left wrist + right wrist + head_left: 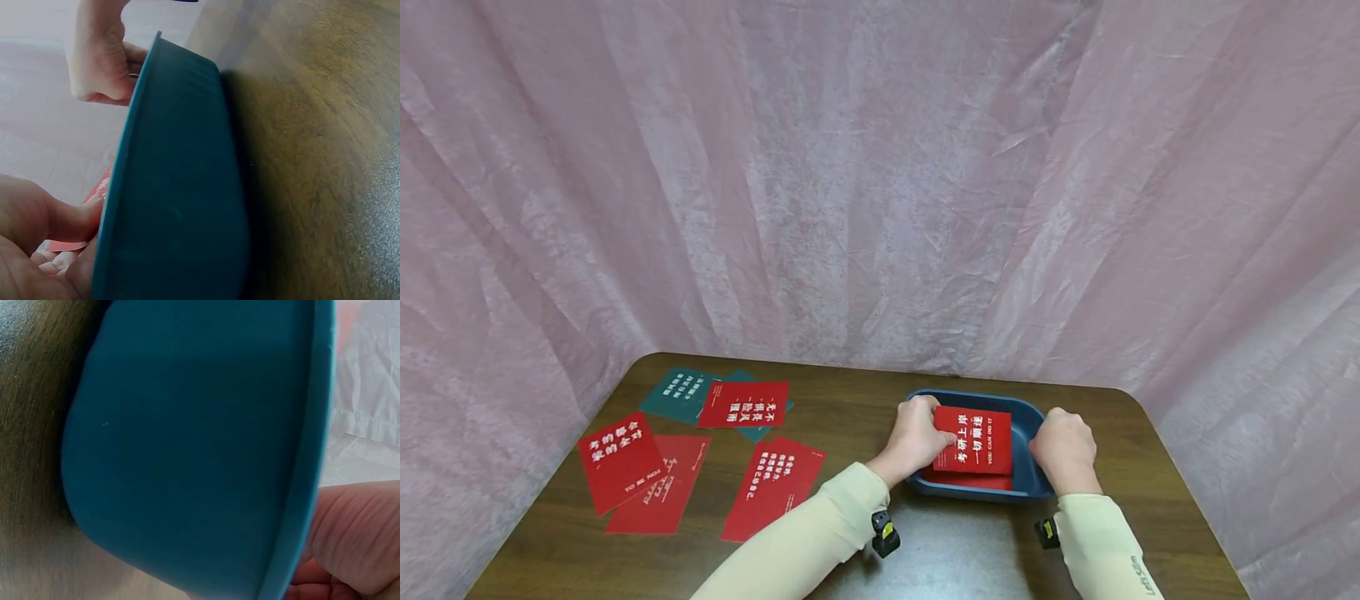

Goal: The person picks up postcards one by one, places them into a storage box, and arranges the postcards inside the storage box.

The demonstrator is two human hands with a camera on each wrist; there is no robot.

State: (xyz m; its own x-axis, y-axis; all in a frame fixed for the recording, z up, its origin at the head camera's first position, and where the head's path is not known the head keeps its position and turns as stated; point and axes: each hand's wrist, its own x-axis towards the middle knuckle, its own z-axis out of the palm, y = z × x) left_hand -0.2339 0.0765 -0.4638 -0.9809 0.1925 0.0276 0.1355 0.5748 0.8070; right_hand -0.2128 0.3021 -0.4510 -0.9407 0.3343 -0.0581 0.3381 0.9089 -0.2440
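My left hand [915, 438] pinches a red card [973, 442] with white lettering, its thumb lying on the card's left edge. The card is held over a blue plastic tray [981, 493], where more red card shows beneath it. My right hand [1065, 450] grips the tray's right end, fingers curled at the rim. In the left wrist view the tray's side wall [175, 169] stands between the left thumb and the tabletop. The right wrist view shows the tray's outer wall [194, 437] with the curled right hand [356, 540] at its rim.
On the left of the wooden table [842, 392] lie several cards: a red one [745, 404] over green ones [677, 395], two overlapping red ones [621, 458] [662, 500], and another red one [775, 487]. A pink curtain [880, 183] hangs behind the table.
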